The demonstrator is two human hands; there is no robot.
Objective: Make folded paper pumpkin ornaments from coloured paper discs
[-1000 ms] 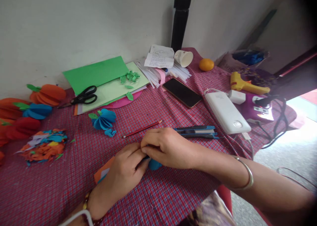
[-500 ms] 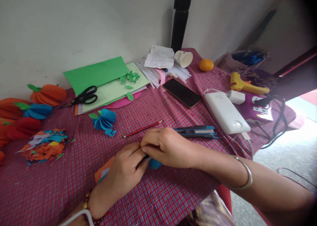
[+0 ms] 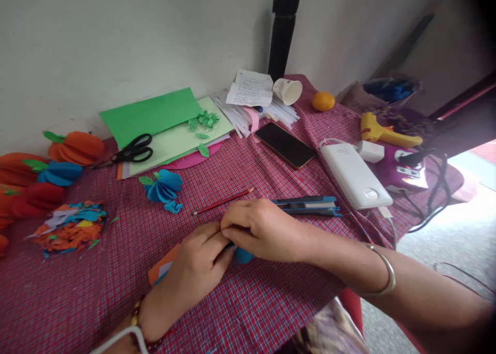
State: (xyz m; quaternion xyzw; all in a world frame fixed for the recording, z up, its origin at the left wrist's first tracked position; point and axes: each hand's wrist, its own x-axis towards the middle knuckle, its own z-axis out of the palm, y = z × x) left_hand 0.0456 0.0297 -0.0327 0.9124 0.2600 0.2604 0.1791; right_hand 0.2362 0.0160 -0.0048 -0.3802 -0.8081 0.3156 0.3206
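red-checked tablecloth [image 3: 271,312] covers a table set against a pale wall. left hand [image 3: 197,271] & right hand [image 3: 261,232] are pressed together at the near-centre of the cloth, fingertips pinching a small blue paper piece [image 3: 242,256], mostly hidden btwn them. orange paper [image 3: 160,268] peeks out under the left hand. red pencil [image 3: 222,202] lies just behind the hands, blue stapler [image 3: 308,205] just beyond the right hand. blue paper flower [image 3: 163,186] sits further left, scissors [image 3: 127,152] on green sheets [image 3: 155,113].
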